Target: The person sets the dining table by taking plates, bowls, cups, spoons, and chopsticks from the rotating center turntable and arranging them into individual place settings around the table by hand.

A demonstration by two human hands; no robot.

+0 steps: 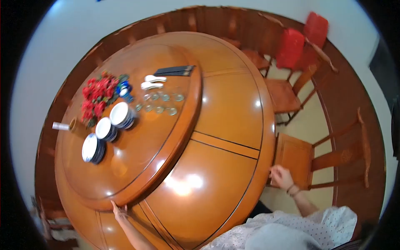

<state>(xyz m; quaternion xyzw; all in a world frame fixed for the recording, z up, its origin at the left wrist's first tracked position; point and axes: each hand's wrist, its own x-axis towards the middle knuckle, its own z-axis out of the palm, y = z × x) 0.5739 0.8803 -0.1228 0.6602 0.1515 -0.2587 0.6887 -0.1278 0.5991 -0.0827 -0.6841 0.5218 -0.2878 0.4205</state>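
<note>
My left hand (119,211) is at the near rim of a round wooden turntable (137,187), its fingers apart and touching the edge. Off the right side of the big round table (225,175), my right hand (282,177) hangs over a chair seat, fingers loosely curled, with nothing visible in them. On the turntable stand stacks of small plates (92,148) and bowls (121,115), several glasses (166,97), white spoons (152,86), and dark chopstick sleeves (175,71). Red flowers (99,93) lie beside a blue-and-white item (124,90).
Wooden chairs (343,158) line the right side, close to the table edge. Two red chair covers (290,48) show at the back right. A brown holder (77,125) with a white roll (61,126) is at the turntable's left. Brown panelling (354,112) runs along the wall.
</note>
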